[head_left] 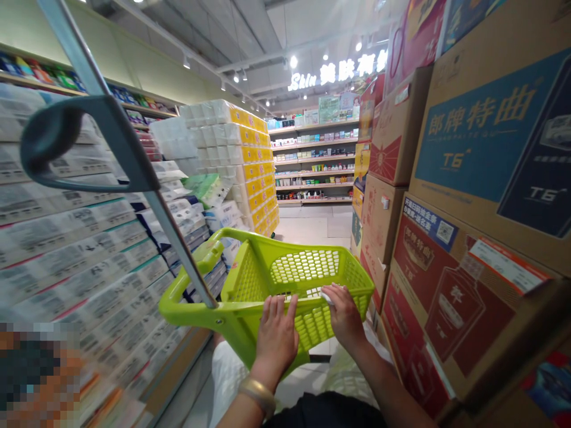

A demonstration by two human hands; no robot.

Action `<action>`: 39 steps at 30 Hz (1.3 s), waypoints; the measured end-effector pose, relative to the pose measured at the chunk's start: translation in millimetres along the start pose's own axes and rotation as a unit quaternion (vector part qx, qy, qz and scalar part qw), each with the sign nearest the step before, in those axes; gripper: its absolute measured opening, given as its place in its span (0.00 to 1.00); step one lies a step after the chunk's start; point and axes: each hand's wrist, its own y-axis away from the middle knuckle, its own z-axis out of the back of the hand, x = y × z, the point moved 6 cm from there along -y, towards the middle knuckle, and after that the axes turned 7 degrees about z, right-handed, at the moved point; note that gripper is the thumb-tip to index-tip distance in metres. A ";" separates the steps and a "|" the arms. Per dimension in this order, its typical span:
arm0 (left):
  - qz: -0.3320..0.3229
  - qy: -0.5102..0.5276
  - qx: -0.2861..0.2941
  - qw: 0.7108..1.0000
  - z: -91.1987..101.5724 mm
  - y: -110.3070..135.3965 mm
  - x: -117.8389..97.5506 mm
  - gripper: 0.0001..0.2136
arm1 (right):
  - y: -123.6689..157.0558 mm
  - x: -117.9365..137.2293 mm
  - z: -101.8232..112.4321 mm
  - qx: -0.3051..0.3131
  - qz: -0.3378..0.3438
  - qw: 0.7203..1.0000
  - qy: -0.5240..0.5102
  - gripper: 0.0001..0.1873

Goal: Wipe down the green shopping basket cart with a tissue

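Left hand (277, 333) is laid loosely, fingers extended, on near rim of green basket (312, 327). White wad (327, 296) is grasped in right hand (344, 315) at same rim.

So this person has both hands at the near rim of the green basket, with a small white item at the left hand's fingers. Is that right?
Not quite: the head view shows the small white item at the right hand's fingers, not the left hand's. Both hands are indeed at the near rim of the green basket.
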 end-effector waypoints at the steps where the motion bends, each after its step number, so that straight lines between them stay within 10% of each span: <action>1: -0.001 0.001 0.000 1.000 -0.4 0.1 0.1 0.31 | 0.0 -6.2 3.7 -0.017 -0.022 1.000 0.011 0.22; 10: 0.003 0.005 -0.003 1.000 -2.1 0.0 0.3 0.31 | -0.5 18.0 -8.7 0.016 0.016 0.999 -0.025 0.23; 17: 0.004 0.004 -0.017 1.000 -7.3 0.3 0.5 0.31 | 0.0 -18.9 10.0 -0.060 -0.067 0.995 0.042 0.19; 24: 0.011 0.007 -0.018 1.000 -13.9 -0.6 1.7 0.31 | -3.1 24.3 -14.2 0.019 0.032 0.999 -0.029 0.25; 31: 0.006 0.007 -0.015 1.000 -9.2 0.0 0.9 0.31 | -0.2 -23.6 13.0 -0.048 -0.064 0.994 0.074 0.21; 39: 0.003 0.010 -0.009 1.000 -9.1 0.8 1.1 0.32 | -3.4 21.4 -11.2 0.017 0.024 0.999 -0.017 0.25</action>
